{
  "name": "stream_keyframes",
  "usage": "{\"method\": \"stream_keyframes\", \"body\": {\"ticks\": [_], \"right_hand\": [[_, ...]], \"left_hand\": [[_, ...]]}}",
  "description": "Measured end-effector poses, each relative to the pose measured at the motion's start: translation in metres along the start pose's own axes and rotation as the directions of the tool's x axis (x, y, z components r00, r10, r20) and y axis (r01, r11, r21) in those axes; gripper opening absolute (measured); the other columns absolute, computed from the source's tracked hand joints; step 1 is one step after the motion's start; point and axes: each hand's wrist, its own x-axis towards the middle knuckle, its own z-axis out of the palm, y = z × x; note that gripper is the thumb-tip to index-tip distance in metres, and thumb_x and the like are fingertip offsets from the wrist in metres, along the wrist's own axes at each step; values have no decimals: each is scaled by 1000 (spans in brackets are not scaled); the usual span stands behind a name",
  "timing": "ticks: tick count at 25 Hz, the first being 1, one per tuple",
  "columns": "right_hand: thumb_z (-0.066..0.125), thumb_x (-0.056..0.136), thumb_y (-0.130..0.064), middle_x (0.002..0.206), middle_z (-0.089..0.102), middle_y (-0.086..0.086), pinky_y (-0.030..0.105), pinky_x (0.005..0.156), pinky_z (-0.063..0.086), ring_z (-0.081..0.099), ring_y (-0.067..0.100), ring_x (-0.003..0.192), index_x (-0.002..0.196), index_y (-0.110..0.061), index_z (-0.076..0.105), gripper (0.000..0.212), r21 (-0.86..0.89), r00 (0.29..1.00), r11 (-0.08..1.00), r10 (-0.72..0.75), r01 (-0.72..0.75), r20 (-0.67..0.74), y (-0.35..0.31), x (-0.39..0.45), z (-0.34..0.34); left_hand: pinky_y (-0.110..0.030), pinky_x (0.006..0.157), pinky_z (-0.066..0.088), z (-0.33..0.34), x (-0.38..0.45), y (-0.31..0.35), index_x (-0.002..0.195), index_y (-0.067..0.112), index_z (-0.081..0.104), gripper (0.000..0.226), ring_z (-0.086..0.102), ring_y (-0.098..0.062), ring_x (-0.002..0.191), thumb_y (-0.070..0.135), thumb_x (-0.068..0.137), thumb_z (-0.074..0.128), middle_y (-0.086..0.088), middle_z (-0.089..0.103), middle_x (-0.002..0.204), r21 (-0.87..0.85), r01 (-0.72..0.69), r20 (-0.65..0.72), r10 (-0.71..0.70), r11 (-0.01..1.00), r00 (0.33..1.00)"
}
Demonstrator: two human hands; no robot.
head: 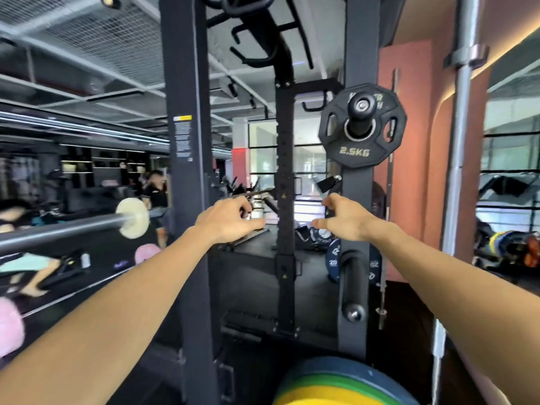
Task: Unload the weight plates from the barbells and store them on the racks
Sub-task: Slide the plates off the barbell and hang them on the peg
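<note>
Reaching out empty, both the left hand point(230, 219) and right hand point(344, 219) were loose just below the 2.5kg plate point(362, 125), already parked on its peg. Guessing that one's stored; next up is the barbell point(67, 229), far left, needing a two-handed grip.

a commercial gym, seen from inside a black power rack point(187, 171). a 2.5kg plate point(362, 127) hangs on a storage peg at 1 o'clock, coloured bumper plates point(336, 387) sit at 6 o'clock, and a loaded barbell point(73, 226) crosses at 9 o'clock. benches, an exposed ceiling and tall windows fill the background.
</note>
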Motion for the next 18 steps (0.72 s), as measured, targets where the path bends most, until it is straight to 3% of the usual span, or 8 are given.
{"method": "stream_keyframes", "body": {"ticks": [5, 11, 15, 18], "right_hand": [[66, 85, -41, 143, 44, 8, 43, 106, 39, 46, 29, 127, 137, -15, 39, 64, 52, 986, 989, -143, 139, 86, -76, -13, 30], [67, 85, -41, 141, 48, 7, 42, 105, 41, 51, 26, 123, 139, -18, 38, 65, 103, 956, 963, -263, 251, 130, -192, -18, 76], [64, 87, -43, 148, 40, 6, 44, 106, 38, 46, 28, 129, 141, -21, 35, 66, 129, 938, 948, -309, 291, 155, -283, -25, 118], [63, 84, -49, 143, 45, 3, 48, 106, 38, 47, 28, 127, 138, -25, 38, 64, 118, 932, 944, -325, 309, 159, -351, -28, 149]], "left_hand": [[-40, 95, 45, -58, -50, -61, 120, 33, 51, 65, 54, -22, 115, 71, 69, 61, 2, 57, 128, 60, 141, -49, -138, 988, 989], [-41, 95, 46, -135, -109, -152, 115, 37, 52, 72, 56, -24, 110, 76, 55, 56, 5, 60, 122, 80, 292, -114, -282, 953, 952], [-43, 99, 44, -182, -143, -222, 123, 33, 50, 75, 53, -24, 119, 76, 62, 60, 0, 54, 134, 96, 321, -117, -310, 942, 944], [-42, 100, 43, -217, -166, -290, 125, 33, 49, 74, 51, -25, 122, 75, 65, 60, -2, 53, 137, 122, 331, -96, -321, 936, 942]]}}
